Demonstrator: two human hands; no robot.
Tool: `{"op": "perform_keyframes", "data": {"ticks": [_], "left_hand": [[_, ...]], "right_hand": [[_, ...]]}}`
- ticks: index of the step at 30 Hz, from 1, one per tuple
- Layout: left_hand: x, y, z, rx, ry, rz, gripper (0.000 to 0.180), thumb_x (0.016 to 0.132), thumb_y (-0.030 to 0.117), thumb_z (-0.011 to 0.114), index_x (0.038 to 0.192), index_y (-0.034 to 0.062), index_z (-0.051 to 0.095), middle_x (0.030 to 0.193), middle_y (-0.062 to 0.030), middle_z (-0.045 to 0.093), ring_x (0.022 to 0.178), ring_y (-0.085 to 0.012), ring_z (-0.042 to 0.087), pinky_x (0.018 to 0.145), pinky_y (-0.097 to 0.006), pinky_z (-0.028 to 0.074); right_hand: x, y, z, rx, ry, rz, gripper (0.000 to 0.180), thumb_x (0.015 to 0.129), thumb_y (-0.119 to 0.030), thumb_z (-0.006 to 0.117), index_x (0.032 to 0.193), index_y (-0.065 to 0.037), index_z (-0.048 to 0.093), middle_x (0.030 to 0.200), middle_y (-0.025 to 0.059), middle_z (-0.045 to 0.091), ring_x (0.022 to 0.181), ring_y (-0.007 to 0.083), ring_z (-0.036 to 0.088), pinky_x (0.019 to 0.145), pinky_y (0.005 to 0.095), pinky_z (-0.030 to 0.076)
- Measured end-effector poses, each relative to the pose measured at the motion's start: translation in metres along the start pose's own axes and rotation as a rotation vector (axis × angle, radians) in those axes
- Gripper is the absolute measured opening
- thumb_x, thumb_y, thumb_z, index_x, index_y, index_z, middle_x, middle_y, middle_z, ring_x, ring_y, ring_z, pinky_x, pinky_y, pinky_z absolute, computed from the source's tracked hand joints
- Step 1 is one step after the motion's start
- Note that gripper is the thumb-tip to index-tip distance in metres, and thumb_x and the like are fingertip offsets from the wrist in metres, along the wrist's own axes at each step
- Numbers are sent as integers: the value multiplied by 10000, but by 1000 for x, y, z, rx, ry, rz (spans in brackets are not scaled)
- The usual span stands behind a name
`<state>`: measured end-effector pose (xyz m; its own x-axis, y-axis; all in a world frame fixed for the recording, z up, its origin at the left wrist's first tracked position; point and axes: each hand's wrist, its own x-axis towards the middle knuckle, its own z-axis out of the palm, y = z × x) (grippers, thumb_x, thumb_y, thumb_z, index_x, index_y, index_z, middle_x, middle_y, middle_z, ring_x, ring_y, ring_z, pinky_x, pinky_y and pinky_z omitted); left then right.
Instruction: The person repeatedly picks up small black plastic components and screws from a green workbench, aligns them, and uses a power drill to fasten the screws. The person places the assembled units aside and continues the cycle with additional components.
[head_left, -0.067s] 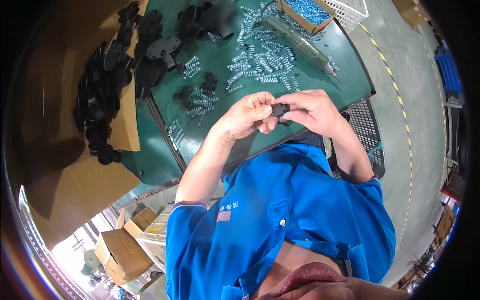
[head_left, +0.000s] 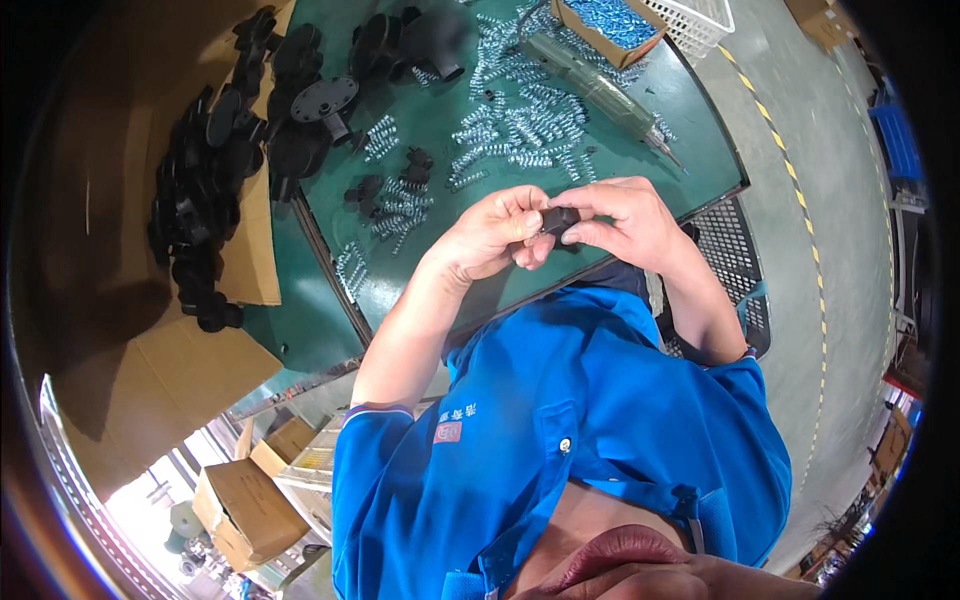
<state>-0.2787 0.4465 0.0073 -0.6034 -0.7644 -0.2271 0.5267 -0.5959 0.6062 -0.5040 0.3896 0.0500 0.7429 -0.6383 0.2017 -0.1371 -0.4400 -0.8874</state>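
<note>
Both hands meet above the near edge of the green table (head_left: 440, 300) and share one small black part (head_left: 560, 219). The left hand (head_left: 490, 235) is curled, thumb and fingertips closed on the part's left end; the right hand (head_left: 625, 222) pinches its right end between thumb and forefinger, other fingers folded beneath. Against the frame a tenth of a second earlier, nothing of note has changed: the hands hold the same pose over the same spot and the part has not turned, so the work on it appears to be mid-step. Just beyond the hands lie loose metal springs (head_left: 520, 130) scattered across the table, with small black caps (head_left: 415, 165) among them and a long clear-bodied tool (head_left: 600, 90) to the right. Further left, larger black moulded pieces (head_left: 200, 200) are heaped on cardboard (head_left: 130, 380).
</note>
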Motion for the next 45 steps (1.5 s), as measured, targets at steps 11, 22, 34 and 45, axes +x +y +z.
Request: {"op": "perform_keyframes", "data": {"ticks": [11, 22, 34, 45], "left_hand": [[34, -10, 6, -378, 77, -30, 375, 960, 415, 622, 1068, 63, 549, 694, -49, 593, 541, -116, 504, 514, -271, 407], [106, 163, -44, 1871, 1334, 154, 777, 776, 614, 662, 1234, 0, 532, 1235, -236, 560, 1088, -415, 606, 952, -483, 496], [123, 199, -67, 2169, 1089, -394, 946, 764, 782, 595, 1359, 51, 509, 1259, -195, 642, 1279, -338, 535, 1179, -572, 130], [-28, 74, 43, 2332, 485, 453, 503, 704, 70, 687, 1198, 20, 610, 1065, -153, 625, 970, -327, 608, 786, -427, 493]], "right_hand": [[-9, 26, 17, 113, 355, -138, 314, 788, -94, 795, 1048, 2, 649, 1039, 142, 696, 831, 226, 688, 739, 292, 548], [-31, 45, -1, 316, 604, -41, 223, 847, -67, 762, 968, -11, 584, 989, 106, 686, 844, 146, 654, 718, 261, 519], [-49, 28, -2, 140, 523, -74, 230, 818, -31, 748, 974, -3, 582, 955, 132, 706, 786, 169, 663, 686, 275, 532], [-22, 33, 21, 138, 495, -99, 236, 804, -28, 767, 976, 8, 609, 951, 117, 700, 762, 155, 659, 674, 269, 528]]}}
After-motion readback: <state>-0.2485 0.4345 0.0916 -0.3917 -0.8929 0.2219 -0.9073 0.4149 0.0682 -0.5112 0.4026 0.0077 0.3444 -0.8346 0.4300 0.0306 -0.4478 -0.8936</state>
